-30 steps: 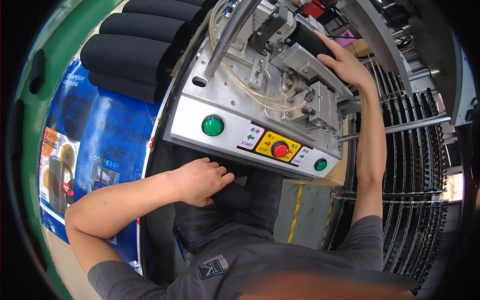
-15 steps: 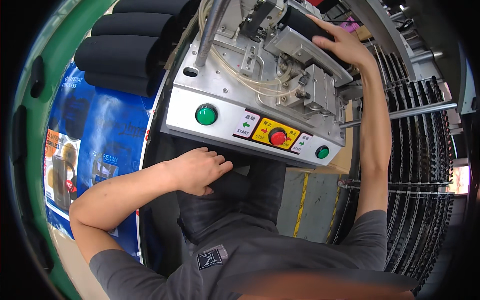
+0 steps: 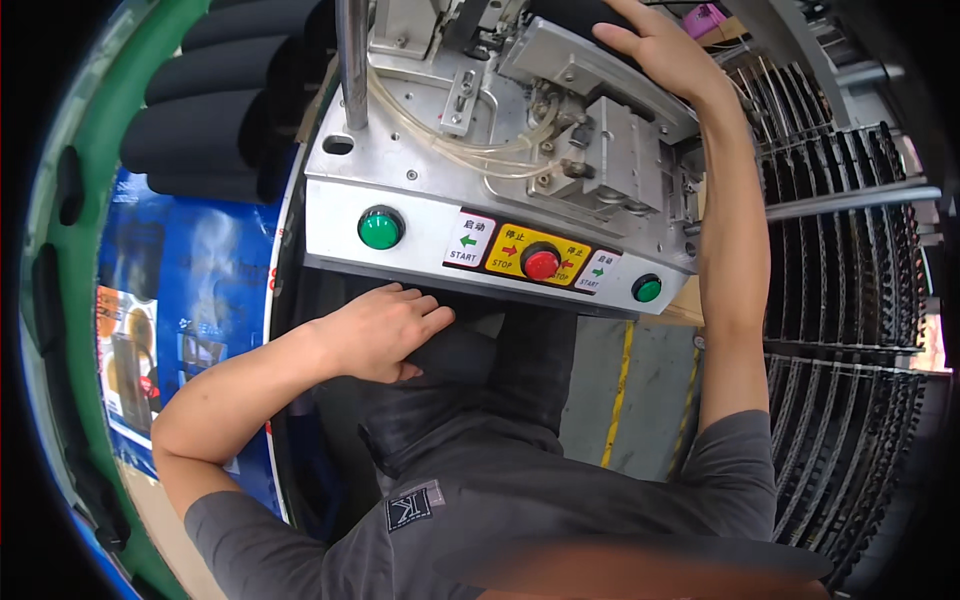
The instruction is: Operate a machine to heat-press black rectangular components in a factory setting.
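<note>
My right hand [image 3: 662, 48] reaches to the far side of a metal bench machine [image 3: 400, 170]. Its thumb and fingers are around a black cylinder [image 3: 580, 14] set in the machine, partly cut off by the upper edge. Below the machine's front panel, above my lap, my left hand [image 3: 383, 333] has its fingers curled. A dark rounded shape [image 3: 455, 356] shows beside that hand; whether the fingers hold it is hidden. Nearest to the left hand on the panel is a green push button [image 3: 380, 228].
Several black cylinders [image 3: 190, 130] lie stacked on the left over a blue printed sheet [image 3: 222, 235]. A red button [image 3: 541, 262] and another green button [image 3: 647, 289] sit on the panel. Black metal racks [image 3: 845, 265] stand at the right, with a steel bar [image 3: 850, 200] across them.
The view has shifted, so the machine appears a little farther left and higher. My right hand stays on the black cylinder, and the left hand remains curled below the panel.
</note>
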A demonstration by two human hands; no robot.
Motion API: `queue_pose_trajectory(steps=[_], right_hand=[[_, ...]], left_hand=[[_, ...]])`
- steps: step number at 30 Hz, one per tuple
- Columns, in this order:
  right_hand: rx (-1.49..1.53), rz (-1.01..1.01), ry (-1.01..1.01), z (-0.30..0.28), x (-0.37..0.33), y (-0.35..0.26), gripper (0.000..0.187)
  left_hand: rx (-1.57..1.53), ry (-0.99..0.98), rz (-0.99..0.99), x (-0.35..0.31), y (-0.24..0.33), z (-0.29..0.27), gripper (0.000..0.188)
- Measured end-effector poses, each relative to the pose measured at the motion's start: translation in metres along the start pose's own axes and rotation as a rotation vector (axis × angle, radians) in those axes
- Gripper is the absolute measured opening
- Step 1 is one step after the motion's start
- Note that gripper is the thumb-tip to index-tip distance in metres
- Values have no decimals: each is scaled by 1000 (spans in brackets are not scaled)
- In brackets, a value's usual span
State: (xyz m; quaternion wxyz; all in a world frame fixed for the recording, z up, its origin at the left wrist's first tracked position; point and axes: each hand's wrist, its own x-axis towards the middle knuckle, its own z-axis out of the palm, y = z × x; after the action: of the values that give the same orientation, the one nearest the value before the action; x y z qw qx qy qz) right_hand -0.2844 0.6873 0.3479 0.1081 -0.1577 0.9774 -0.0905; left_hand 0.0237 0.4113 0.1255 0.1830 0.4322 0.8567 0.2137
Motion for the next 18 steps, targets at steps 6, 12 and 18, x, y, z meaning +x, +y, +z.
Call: queue_pose_trajectory(steps=[6,12,18], right_hand=[[-95,-121,7,10,-41,1,67],[380,-549,852,112,-198,43,47],[292,-430,1215,235,-234,80,46]], left_hand=[[-33,75,-15,-5,19,-15,71],[241,438,-169,-42,53,-36,75],[302,559,-279,-58,41,-18,75]])
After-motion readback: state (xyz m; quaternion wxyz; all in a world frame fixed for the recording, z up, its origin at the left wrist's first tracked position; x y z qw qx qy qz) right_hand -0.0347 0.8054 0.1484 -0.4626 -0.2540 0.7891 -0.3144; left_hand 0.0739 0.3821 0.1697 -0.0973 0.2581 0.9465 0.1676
